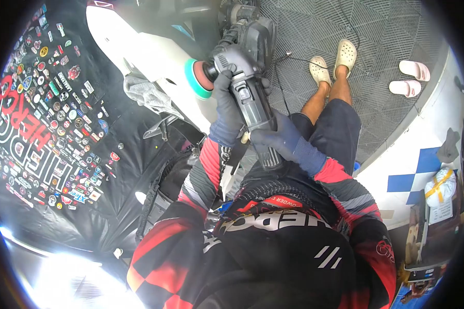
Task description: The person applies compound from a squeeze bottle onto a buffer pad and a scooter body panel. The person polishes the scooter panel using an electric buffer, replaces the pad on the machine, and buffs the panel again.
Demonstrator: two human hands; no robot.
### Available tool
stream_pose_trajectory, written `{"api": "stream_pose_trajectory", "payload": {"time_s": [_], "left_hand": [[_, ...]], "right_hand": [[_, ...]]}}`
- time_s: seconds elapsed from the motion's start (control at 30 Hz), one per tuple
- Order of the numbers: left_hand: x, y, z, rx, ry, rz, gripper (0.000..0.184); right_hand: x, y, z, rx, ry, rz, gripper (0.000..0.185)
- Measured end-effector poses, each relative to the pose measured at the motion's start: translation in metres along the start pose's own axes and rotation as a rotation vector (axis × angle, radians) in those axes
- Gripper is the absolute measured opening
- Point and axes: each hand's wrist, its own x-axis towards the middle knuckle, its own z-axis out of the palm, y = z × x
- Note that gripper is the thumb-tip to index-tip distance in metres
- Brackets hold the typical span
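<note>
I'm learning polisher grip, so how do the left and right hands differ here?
The left hand grips the polisher close to its round pad; the right hand holds it farther back. In the picture, the left hand points mostly upward, while the right hand slants leftward. Both wear dark gloves.

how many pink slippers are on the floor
2: one pale pink slide-style slipper at the right of the grey ridged floor, a second pale pink slipper just below it in view.
</note>
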Motion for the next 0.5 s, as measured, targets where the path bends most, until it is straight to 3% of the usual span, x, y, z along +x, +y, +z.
{"api": "stream_pose_trajectory", "payload": {"time_s": [0.07,0.2,0.3,0.5], "left_hand": [[0.003,0.012,0.013,0.015,0.005,0.026,0.068],[0.014,0.032,0.025,0.056,-0.041,0.081,0.079],[0.026,0.048,0.034,0.031,-0.166,0.148,0.088],[0.035,0.066,0.062,-0.070,-0.107,0.258,0.089]], "right_hand": [[0.009,-0.013,-0.007,-0.043,-0.106,0.001,0.085],[0.017,-0.054,-0.010,-0.095,-0.103,0.047,0.088],[0.023,-0.084,-0.014,-0.140,-0.152,0.076,0.088],[0.032,-0.136,-0.019,-0.197,-0.200,0.088,0.086]]}}
